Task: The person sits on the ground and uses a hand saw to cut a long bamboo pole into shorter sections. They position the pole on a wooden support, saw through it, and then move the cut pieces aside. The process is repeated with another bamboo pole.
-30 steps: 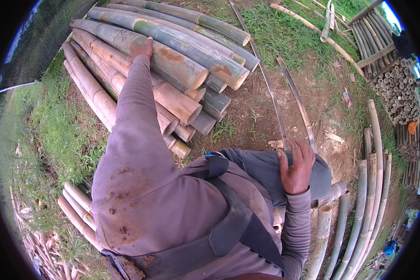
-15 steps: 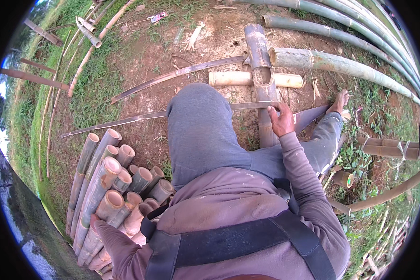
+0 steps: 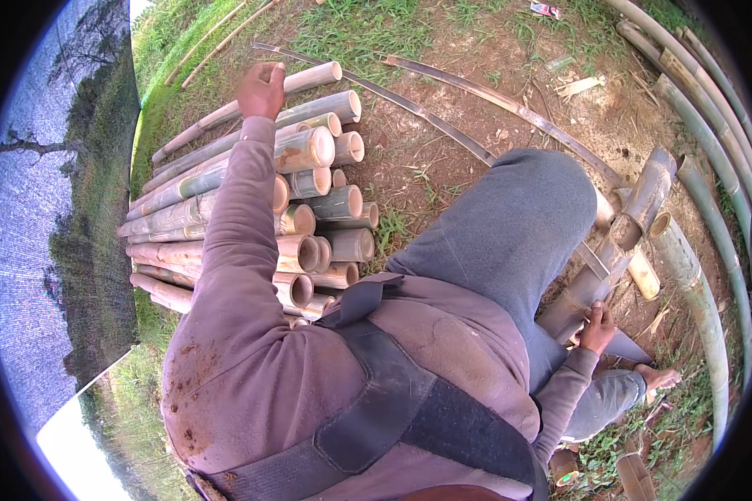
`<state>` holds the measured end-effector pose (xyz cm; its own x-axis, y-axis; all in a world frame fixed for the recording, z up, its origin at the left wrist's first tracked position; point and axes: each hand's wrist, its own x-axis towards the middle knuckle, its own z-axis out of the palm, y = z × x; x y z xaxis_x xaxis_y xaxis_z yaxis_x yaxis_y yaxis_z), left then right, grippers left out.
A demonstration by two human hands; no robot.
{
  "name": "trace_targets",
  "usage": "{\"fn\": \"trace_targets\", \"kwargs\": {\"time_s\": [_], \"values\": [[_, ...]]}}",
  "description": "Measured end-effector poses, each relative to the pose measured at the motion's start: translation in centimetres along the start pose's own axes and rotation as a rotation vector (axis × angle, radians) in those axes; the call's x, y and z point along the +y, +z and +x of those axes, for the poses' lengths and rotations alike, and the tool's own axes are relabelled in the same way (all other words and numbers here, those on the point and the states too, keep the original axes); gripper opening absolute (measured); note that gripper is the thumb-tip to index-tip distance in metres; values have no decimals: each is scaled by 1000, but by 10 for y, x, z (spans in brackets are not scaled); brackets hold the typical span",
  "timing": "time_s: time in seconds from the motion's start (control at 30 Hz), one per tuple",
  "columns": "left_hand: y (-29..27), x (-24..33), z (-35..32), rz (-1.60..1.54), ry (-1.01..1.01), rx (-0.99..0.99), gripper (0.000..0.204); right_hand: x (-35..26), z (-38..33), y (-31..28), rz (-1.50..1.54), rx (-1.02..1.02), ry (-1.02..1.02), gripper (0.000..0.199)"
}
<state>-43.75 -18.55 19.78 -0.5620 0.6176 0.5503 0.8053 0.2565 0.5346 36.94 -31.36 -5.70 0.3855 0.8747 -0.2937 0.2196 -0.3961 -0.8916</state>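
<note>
Head view is looking down over a person sitting on bare ground, in a mauve long-sleeved top with a dark strap [image 3: 376,417] crossing the back and grey trousers. Left hand [image 3: 261,89] is reaching out over a stack of cut bamboo poles [image 3: 309,217] and is resting on the topmost pole [image 3: 313,78] near its cut end; the fingers are curling down onto it, but whether they are closing around it I cannot tell. The stack is lying at the grassy left edge of the dirt patch, its hollow cut ends facing the person's knee [image 3: 535,200].

Right hand [image 3: 598,327] is sitting low beside the right hip, gripping the lower end of a short bamboo section [image 3: 618,242] that is slanting up and away to the right of the raised knee; the fingers are wrapping over it. A dark flat blade [image 3: 627,346] is lying just beside that hand, and whether the hand is touching it is unclear. A bare foot [image 3: 656,378] is showing just beyond.

Two long split bamboo strips [image 3: 476,100] are lying across the dirt beyond the knee. Long green poles [image 3: 702,275] are curving along the right edge of the patch. A dark net screen [image 3: 67,234] is standing along the left
</note>
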Motion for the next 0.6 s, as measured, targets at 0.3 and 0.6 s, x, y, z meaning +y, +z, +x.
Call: {"fn": "trace_targets", "kwargs": {"time_s": [0.3, 0.6], "values": [[93, 116, -82, 91, 345, -862, 40, 7, 2, -6, -85, 14, -10, 27], [180, 179, -163, 206, 476, -1228, 52, -7, -12, 2, -270, 46, -133, 24]]}}
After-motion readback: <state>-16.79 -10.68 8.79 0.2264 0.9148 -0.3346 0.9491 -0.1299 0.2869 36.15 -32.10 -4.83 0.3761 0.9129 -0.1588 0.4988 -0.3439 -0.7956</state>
